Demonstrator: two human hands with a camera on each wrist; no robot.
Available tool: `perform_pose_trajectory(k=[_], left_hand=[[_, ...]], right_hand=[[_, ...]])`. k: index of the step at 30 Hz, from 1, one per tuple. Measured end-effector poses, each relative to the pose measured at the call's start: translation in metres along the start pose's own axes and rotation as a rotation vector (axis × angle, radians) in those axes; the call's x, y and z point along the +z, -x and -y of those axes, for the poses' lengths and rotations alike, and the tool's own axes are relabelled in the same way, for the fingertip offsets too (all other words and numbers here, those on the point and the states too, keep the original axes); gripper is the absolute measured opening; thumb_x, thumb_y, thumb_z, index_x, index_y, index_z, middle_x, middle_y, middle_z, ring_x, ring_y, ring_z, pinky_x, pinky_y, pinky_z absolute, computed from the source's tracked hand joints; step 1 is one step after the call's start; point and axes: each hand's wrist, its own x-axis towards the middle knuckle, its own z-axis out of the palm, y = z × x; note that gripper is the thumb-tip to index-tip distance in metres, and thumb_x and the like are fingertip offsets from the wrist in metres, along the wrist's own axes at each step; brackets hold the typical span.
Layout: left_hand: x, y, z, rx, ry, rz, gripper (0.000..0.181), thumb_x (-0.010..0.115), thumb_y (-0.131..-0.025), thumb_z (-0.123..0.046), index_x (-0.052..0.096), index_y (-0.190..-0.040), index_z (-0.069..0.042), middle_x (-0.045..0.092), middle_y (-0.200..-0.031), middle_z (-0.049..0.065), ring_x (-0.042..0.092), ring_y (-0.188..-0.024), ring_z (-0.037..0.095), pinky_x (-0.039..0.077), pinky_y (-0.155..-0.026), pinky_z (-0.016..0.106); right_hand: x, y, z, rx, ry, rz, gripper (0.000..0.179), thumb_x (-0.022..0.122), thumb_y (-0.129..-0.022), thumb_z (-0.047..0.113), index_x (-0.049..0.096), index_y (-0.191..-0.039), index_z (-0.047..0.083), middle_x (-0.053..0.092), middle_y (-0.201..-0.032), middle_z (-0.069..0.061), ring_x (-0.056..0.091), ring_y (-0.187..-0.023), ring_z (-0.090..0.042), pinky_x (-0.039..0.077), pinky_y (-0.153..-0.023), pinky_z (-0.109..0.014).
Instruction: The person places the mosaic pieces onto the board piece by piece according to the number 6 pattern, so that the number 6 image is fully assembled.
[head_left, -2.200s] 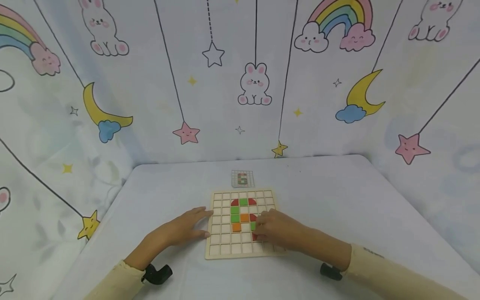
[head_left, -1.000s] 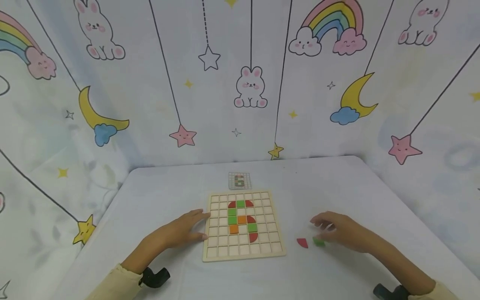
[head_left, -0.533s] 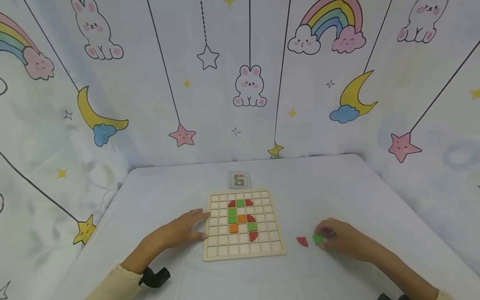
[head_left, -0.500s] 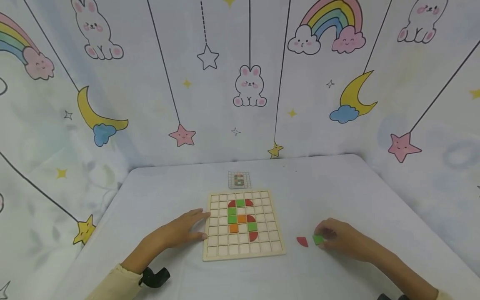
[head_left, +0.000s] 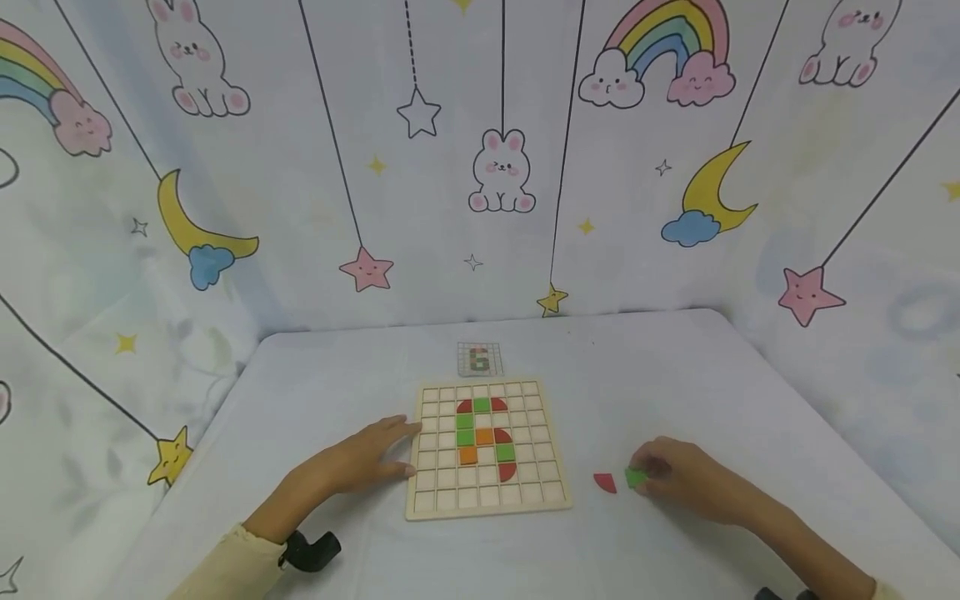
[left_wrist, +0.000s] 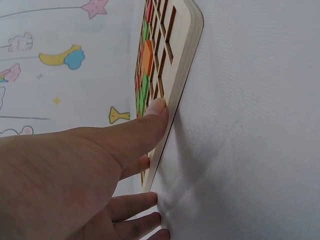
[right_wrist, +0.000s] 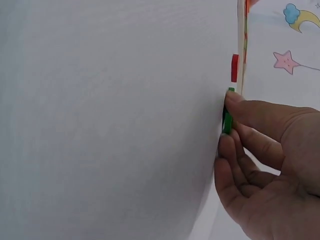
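Observation:
My right hand (head_left: pixel 686 479) pinches a small green square tile (head_left: pixel 635 478) low at the tabletop, right of the board; thumb and fingers grip its edges in the right wrist view. Beside it lies a red quarter-circle tile (head_left: pixel 605 482). The wooden grid board (head_left: pixel 446 499) carries red, green and orange tiles in a partial figure, with a red quarter-circle (head_left: pixel 507 472) lowest. At the board's left edge rests my left hand (head_left: pixel 367 457), fingers spread. Its thumb (left_wrist: pixel 158 106) touches the rim in the left wrist view.
A small transparent gridded card (head_left: pixel 480 358) showing a coloured 6 lies behind the board. White cloth covers the table (head_left: pixel 337 367), and a patterned curtain (head_left: pixel 442 192) stands around its back and sides.
My right hand has left the board, where a red quarter-circle now shows, moved right and taken hold of the green tile. My left hand has stayed at the board's edge.

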Motion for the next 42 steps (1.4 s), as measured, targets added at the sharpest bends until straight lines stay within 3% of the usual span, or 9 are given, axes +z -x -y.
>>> perform_pose_trajectory(k=[6, 13, 26, 34, 42], left_hand=[[-0.002, 0.000, -0.002, -0.004, 0.002, -0.002, 0.073, 0.073, -0.100, -0.043, 0.045, -0.160, -0.012, 0.034, -0.168, 0.024, 0.032, -0.156, 0.044, 0.031, -0.125, 0.063], [-0.001, -0.001, -0.002, -0.008, 0.023, 0.001, 0.074, 0.073, -0.099, -0.043, 0.046, -0.160, -0.012, 0.034, -0.168, 0.024, 0.032, -0.156, 0.045, 0.031, -0.125, 0.064], [0.000, -0.001, -0.001, -0.024, 0.036, 0.000, 0.075, 0.075, -0.098, -0.043, 0.046, -0.160, -0.014, 0.034, -0.168, 0.023, 0.032, -0.155, 0.046, 0.032, -0.124, 0.064], [0.001, -0.002, 0.000, -0.027, 0.022, -0.005, 0.075, 0.076, -0.097, -0.043, 0.046, -0.160, -0.014, 0.035, -0.168, 0.023, 0.033, -0.155, 0.045, 0.033, -0.124, 0.064], [0.000, -0.001, -0.001, -0.017, 0.031, -0.004, 0.074, 0.076, -0.098, -0.040, 0.046, -0.160, -0.012, 0.035, -0.167, 0.024, 0.033, -0.155, 0.046, 0.033, -0.124, 0.064]], right_hand=[[-0.004, -0.013, 0.009, -0.004, 0.039, -0.056, 0.017, 0.079, -0.094, 0.021, 0.073, -0.109, 0.017, 0.067, -0.100, 0.010, 0.060, -0.096, -0.009, 0.058, -0.084, -0.026], [-0.002, -0.038, 0.040, -0.016, -0.006, -0.096, 0.017, 0.079, -0.093, 0.015, 0.072, -0.108, 0.011, 0.066, -0.100, 0.004, 0.061, -0.097, -0.015, 0.058, -0.085, -0.033], [0.031, -0.086, 0.100, 0.013, -0.028, -0.100, 0.020, 0.082, -0.091, 0.013, 0.073, -0.109, 0.015, 0.064, -0.102, 0.005, 0.060, -0.100, -0.014, 0.058, -0.092, -0.036], [0.060, -0.107, 0.135, -0.025, -0.060, -0.029, 0.021, 0.080, -0.092, 0.011, 0.074, -0.112, 0.011, 0.063, -0.105, 0.003, 0.058, -0.100, -0.016, 0.057, -0.089, -0.036], [0.083, -0.116, 0.153, -0.091, 0.057, 0.039, 0.022, 0.084, -0.089, 0.015, 0.075, -0.109, 0.011, 0.060, -0.100, 0.005, 0.052, -0.091, -0.012, 0.052, -0.076, -0.024]])
